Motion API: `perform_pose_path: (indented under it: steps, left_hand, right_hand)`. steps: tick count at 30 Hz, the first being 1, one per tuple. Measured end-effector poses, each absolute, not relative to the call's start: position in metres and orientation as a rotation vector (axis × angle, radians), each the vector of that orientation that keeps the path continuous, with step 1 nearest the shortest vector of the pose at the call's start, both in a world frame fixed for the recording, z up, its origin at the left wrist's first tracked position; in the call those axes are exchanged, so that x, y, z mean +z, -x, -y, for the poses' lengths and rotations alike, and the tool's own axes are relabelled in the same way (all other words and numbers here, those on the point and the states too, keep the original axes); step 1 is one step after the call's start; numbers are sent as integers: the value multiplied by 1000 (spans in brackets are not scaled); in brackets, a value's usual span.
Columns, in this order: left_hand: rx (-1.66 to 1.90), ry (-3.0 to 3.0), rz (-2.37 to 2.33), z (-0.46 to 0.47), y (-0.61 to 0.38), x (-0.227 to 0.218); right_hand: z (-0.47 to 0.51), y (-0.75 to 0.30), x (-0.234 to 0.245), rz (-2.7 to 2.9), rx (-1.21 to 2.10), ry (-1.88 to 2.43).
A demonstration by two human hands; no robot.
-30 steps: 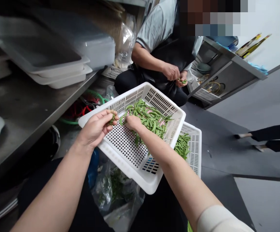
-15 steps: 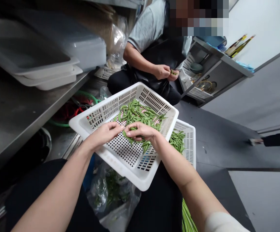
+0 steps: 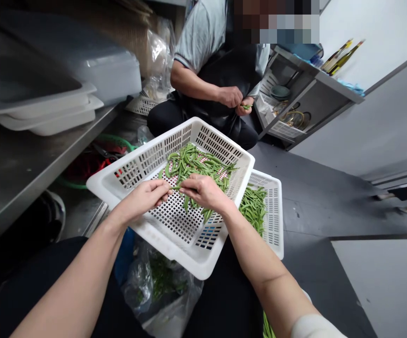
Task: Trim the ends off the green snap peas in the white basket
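Between my two hands a single green bean (image 3: 175, 188) is stretched level above the white slotted basket (image 3: 185, 265). My left hand (image 3: 151, 195) pinches one end between thumb and fingertips. The other end is in the closed fingers of my right hand (image 3: 201, 188); more beans show just beneath that hand, and I cannot tell whether it holds any of them. A loose pile of green beans (image 3: 198, 162) lies in the far half of the basket, whose near half shows bare slots.
A second white basket (image 3: 277, 220) with green beans stands below at right. A clear plastic bag (image 3: 147, 281) with greens lies between my knees. Opposite, a co-worker's hands (image 3: 238, 101) hold a bean. A metal counter (image 3: 59, 150) with white tubs (image 3: 48, 110) borders the left.
My hands have drawn slightly apart, and the bean between them now shows lengthwise. The co-worker's hands have shifted. The whole view has moved a little.
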State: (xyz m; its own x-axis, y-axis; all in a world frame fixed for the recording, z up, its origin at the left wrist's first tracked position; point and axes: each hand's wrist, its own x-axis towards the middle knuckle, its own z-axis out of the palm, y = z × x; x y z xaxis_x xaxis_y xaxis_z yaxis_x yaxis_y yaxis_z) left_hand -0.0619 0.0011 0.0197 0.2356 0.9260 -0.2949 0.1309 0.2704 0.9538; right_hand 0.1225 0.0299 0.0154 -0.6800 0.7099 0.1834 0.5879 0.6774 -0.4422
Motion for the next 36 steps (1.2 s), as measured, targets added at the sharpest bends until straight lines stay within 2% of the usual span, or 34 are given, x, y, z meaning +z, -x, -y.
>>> perform_pose_path:
  steps: [5, 8, 11, 15, 19, 29, 33, 36]
  left_hand:
    - [766, -1271, -1240, 1, 64, 19]
    - [812, -1256, -1277, -1, 63, 16]
    - [879, -1092, -1231, -2, 60, 16]
    - [835, -1029, -1151, 0, 57, 21]
    - [674, -1139, -1127, 3, 58, 25]
    - [893, -1349, -1087, 6, 48, 21]
    - [792, -1505, -1006, 7, 56, 30]
    - [718, -1552, -998, 7, 60, 35]
  right_hand:
    - [-31, -123, 15, 2558, 460, 1029]
    - [-27, -116, 14, 2476, 552, 993]
    - [-25, -109, 11, 2166, 847, 982]
    - [-31, -111, 11, 1409, 1361, 1089]
    - [-39, -122, 15, 933, 1593, 1035]
    - [-24, -98, 10, 969, 1881, 923]
    - [-38, -105, 3, 820, 2148, 951]
    - [-42, -111, -1, 1027, 2418, 943]
